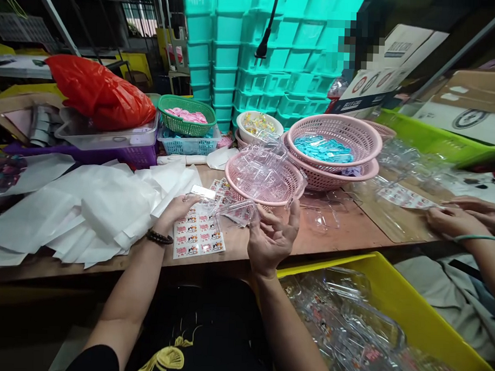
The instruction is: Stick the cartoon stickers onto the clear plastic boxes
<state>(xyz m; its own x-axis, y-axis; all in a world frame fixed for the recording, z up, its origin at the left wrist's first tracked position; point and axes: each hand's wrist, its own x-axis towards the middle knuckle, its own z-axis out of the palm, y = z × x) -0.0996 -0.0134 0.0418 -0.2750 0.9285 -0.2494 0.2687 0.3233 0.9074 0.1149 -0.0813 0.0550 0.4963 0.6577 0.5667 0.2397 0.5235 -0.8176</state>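
Note:
Above the table's front edge, a clear plastic case (234, 208) with a flap spans the gap between my hands. My left hand (179, 210) grips its left end, fingers closed. At the other end my right hand (272, 238) pinches the case between thumb and forefinger, its other fingers raised. Below lies a sticker sheet (199, 235) with rows of cat and pink designs. More printed sheets lie behind it, partly covered by the case. Just beyond my right hand, a pink basket (233, 179) holds a heap of clear plastic cases (264, 167).
White backing paper (104, 202) is piled at left. Pink baskets (334, 129) with blue pieces stand behind at right. A yellow bin (425, 316) of clear cases sits below the table's edge. Another person's hands (453, 217) hold a sticker sheet at far right.

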